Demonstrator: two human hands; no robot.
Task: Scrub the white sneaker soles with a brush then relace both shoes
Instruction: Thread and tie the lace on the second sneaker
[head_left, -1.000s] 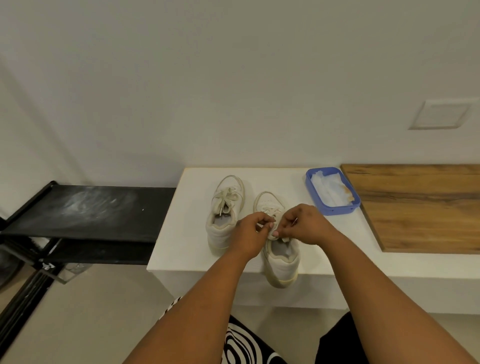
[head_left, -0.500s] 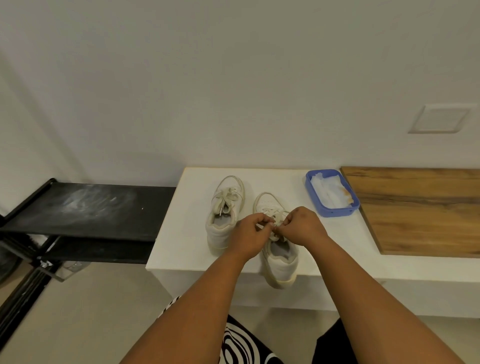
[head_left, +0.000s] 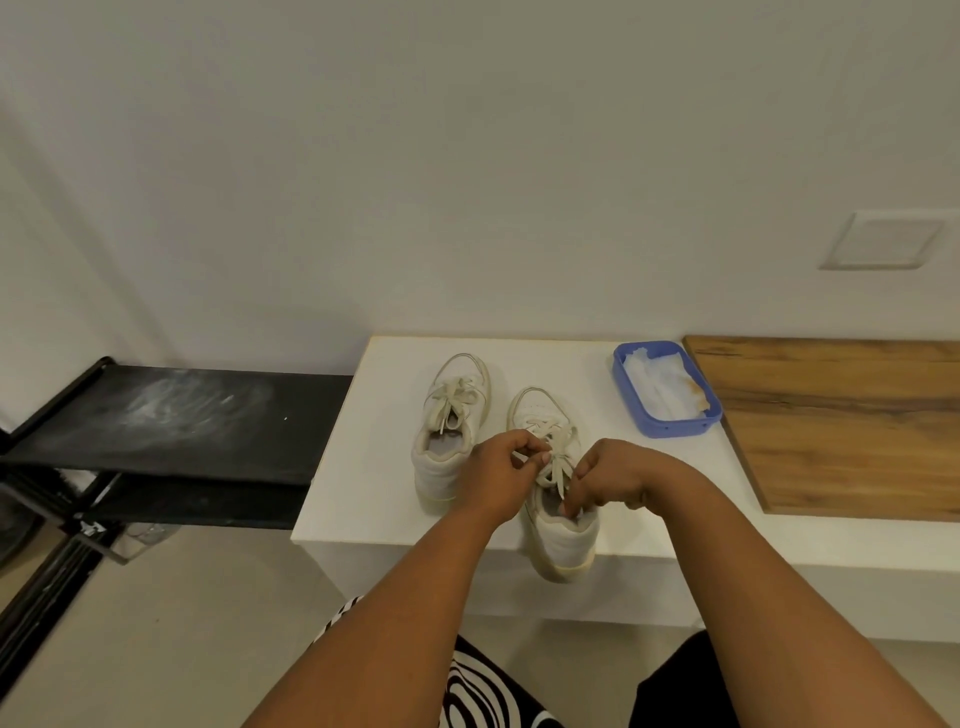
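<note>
Left hand: the left hand (head_left: 496, 467) sits over the near shoe, fingers curled, thumb and forefinger pinching a strand of the lace (head_left: 555, 465).
Right hand: the right hand (head_left: 618, 480) is just beside the left, its fingertips pinching the lace low down, near the shoe's opening.
Near shoe: the white shoe (head_left: 558, 525) lies under both hands on the white bench (head_left: 363, 493), toe pointing away from them, heel jutting past the bench's front edge; its tongue and middle eyelets are hidden by the fingers.
Far shoe: a second white shoe (head_left: 451, 415) stands beyond and to the left of the left hand, apart from it, its lace loosely tied.
Tray: a blue tray (head_left: 667, 428) lies beyond the right hand, holding something white with a brown stain; what it is cannot be made out.
Board: a wooden board (head_left: 841, 426) lies right of the tray, cut off by the frame edge.
Rack: a black rack (head_left: 171, 421) stands far left of the left hand, smeared pale on top.
Soles: mostly out of sight.
</note>
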